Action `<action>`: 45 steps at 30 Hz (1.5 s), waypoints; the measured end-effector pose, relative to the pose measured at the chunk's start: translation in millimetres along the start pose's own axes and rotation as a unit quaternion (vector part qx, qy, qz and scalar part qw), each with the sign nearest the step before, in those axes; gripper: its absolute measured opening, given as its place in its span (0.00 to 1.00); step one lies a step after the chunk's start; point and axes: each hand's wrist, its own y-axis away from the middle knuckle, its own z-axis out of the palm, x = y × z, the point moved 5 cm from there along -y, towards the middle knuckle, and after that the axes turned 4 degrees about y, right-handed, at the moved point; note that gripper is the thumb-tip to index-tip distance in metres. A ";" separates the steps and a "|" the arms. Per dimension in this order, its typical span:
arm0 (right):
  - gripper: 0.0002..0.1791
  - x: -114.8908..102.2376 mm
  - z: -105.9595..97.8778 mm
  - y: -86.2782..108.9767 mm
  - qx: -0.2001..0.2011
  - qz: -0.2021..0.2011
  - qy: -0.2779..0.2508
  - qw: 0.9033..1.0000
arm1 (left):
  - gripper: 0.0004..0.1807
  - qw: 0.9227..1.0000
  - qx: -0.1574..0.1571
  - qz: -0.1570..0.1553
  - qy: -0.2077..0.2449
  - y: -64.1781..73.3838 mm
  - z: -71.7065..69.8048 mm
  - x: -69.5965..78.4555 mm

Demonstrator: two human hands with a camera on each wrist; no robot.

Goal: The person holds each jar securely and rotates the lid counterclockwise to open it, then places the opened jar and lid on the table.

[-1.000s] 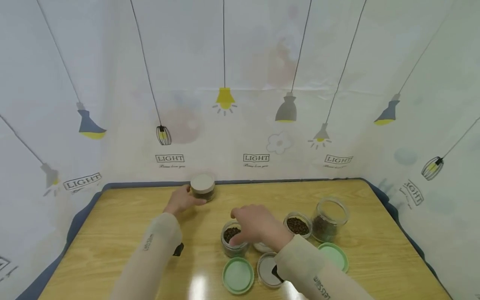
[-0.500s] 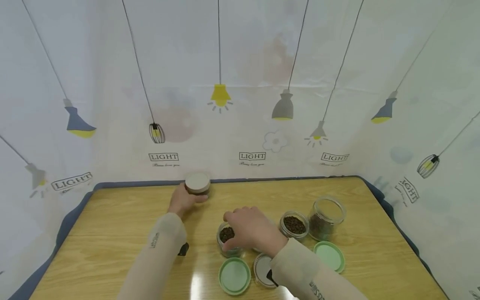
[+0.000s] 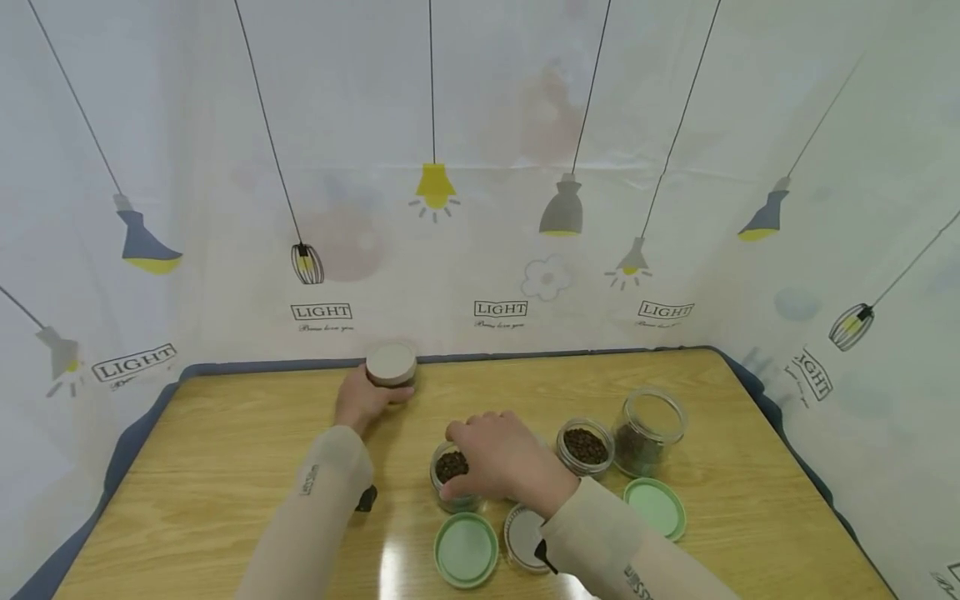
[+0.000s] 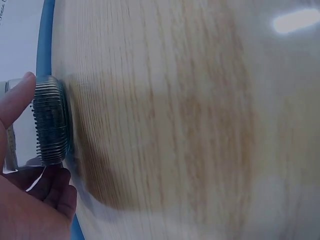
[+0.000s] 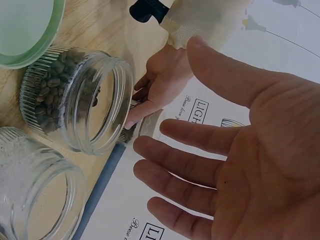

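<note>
At the table's back edge, my left hand (image 3: 360,402) grips a small ribbed glass jar (image 4: 51,122) with a white lid (image 3: 392,363). In the left wrist view, the thumb lies on one side of it and the fingers on the other. The jar stands on the table. My right hand (image 3: 501,458) hovers over an open glass jar (image 3: 452,468) of coffee beans, hiding part of it. In the right wrist view, that hand (image 5: 250,150) has its fingers spread, with nothing held, and the beans (image 5: 47,92) show through the glass.
To the right stand an open jar of beans (image 3: 585,447) and a taller open jar (image 3: 640,447) part full of beans. Nearer lie a green lid (image 3: 466,550), a white lid (image 3: 522,537) and another green lid (image 3: 655,508). A clear jar (image 5: 20,185) is mostly hidden behind my right hand.
My left hand has closed in around the white-lidded jar, which stays at the back edge. My right hand stays over the bean jar. The head view has shifted slightly.
</note>
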 end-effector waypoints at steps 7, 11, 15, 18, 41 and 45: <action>0.37 -0.6 1.2 0.8 0.001 0.000 -0.003 1.000 | 0.49 1.000 -0.004 0.009 0.003 2.6 -1.9 -2.6; 0.37 -1.2 1.8 1.1 0.001 -0.001 -0.003 1.000 | 0.50 1.000 -0.010 0.014 0.006 4.6 -2.0 -5.7; 0.37 -1.9 2.7 1.5 -0.003 -0.001 -0.006 1.000 | 0.51 1.000 -0.020 0.013 0.012 7.0 -3.0 -10.6; 0.37 -2.3 3.1 2.5 -0.008 0.001 -0.013 1.000 | 0.52 0.999 -0.026 0.019 0.008 9.6 -5.0 -12.1; 0.36 -14.2 -1.8 10.4 -0.002 -0.004 -0.024 1.000 | 0.52 0.990 -0.103 0.092 0.015 71.1 -24.2 -22.3; 0.37 -17.7 -2.8 11.3 0.006 -0.008 -0.023 1.000 | 0.50 0.986 -0.121 0.116 0.013 90.7 -25.0 -18.6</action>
